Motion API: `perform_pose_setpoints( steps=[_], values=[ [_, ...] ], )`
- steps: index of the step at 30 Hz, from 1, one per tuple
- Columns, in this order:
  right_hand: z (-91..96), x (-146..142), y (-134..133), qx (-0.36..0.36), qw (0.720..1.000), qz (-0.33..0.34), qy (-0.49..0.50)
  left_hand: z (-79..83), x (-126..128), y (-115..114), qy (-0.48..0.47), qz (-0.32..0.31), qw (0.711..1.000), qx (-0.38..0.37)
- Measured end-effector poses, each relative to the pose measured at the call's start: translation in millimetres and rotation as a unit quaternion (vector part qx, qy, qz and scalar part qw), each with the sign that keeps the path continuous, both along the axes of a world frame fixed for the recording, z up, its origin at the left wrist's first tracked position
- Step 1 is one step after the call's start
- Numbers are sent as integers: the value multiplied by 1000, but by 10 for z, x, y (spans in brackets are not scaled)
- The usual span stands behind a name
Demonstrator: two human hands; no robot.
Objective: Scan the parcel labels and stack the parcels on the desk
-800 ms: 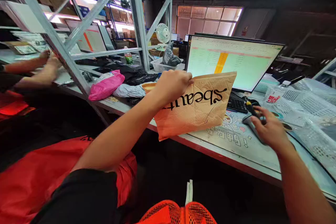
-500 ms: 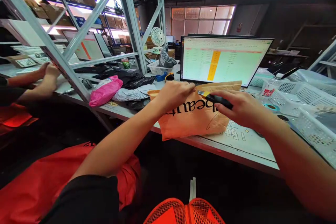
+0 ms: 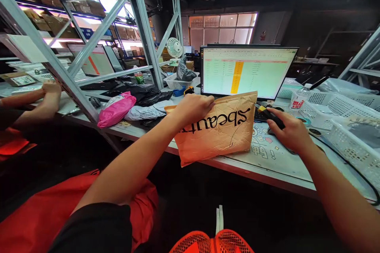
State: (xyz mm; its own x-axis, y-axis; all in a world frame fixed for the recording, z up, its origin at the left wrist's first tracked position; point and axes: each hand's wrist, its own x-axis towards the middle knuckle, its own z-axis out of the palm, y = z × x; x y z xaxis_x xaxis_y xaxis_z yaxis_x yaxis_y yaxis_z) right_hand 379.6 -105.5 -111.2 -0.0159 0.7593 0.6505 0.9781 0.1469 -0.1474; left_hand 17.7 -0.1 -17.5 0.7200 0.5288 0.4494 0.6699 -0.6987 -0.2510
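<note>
My left hand grips the top left corner of a crumpled orange padded envelope with black lettering, held upright at the near edge of the table. To the envelope's right, my right hand is closed round a black and yellow handheld scanner, low over the printed desk mat. A lit monitor with a spreadsheet stands just behind both hands.
Pink, grey and black parcel bags lie at the table's left by a slanted metal shelf frame. White mesh baskets fill the right side. Another person's hands rest on the table far left. A small fan stands behind.
My right hand moved from in front of the envelope back to the right with the scanner. The envelope stands more upright, showing its lettering again.
</note>
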Motion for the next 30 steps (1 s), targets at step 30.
perform_pose_setpoints(
  steps=[30],
  values=[
    [562,-1761,495,28,965,261,26,-1,-27,-108,-272,-107,874,-389]
  ],
)
